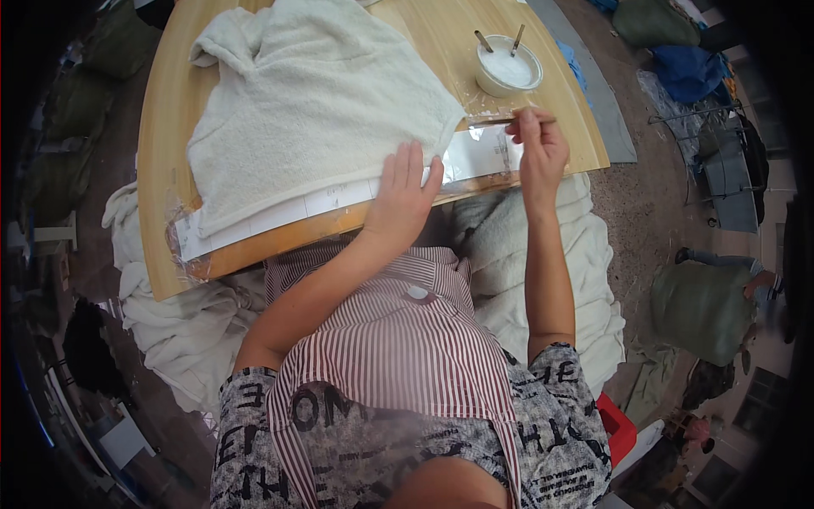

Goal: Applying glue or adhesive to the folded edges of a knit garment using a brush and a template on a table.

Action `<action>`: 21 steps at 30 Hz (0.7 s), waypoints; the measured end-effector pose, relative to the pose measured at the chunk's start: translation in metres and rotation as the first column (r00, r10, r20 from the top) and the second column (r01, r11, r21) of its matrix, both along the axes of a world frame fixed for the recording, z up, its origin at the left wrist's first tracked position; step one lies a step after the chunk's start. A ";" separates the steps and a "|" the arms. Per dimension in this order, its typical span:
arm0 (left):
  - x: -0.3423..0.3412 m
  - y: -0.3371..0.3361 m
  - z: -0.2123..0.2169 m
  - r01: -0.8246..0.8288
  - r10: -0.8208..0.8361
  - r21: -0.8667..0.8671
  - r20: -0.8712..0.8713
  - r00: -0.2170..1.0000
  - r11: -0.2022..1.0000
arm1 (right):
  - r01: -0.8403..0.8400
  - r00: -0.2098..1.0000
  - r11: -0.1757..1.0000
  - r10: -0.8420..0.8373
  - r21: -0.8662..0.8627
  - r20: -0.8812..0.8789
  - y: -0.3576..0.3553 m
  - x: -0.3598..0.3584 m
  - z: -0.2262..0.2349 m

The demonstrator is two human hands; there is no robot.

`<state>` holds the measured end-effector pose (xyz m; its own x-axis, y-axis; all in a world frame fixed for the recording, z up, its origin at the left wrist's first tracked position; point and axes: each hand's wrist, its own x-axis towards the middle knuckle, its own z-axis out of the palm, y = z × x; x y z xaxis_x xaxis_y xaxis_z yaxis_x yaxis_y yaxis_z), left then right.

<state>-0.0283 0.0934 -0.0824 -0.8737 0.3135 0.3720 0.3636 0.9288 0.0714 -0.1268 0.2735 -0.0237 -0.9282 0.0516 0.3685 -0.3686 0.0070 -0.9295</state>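
A white terry towel [314,110] lies spread over the wooden table [170,110], its near edge along a white paper strip [339,197]. My left hand [403,199] rests on the towel's near edge toward its right corner, fingers stretched out and flat. Pinched in my right hand [543,153] is a thin brown stick [492,123], held roughly level. Its far end points left, close to the towel's right corner; I cannot make out the kind of tip. Beyond that hand stands a white bowl [509,81] of white stuff, with two dark handles sticking up.
Clear tape or film covers parts of the table's near edge [280,246]. White cloth [543,263] is heaped below the table on both sides. A large green bundle [704,310] and other people are on the floor to the right, and a metal rack [733,182] stands farther up.
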 end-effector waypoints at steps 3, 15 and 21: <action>0.002 0.005 -0.002 0.002 -0.002 -0.018 0.000 1.000 1.000 | -0.055 0.997 0.998 0.052 0.040 0.058 -0.012 0.032 -0.023; 0.006 0.008 -0.001 -0.027 0.027 -0.016 -0.026 0.999 0.999 | -0.031 0.999 0.988 0.027 0.151 0.024 -0.026 0.046 -0.036; 0.004 0.008 -0.003 -0.039 0.038 -0.012 -0.047 0.998 0.999 | 0.012 1.000 0.973 -0.009 0.231 -0.011 -0.026 0.044 -0.036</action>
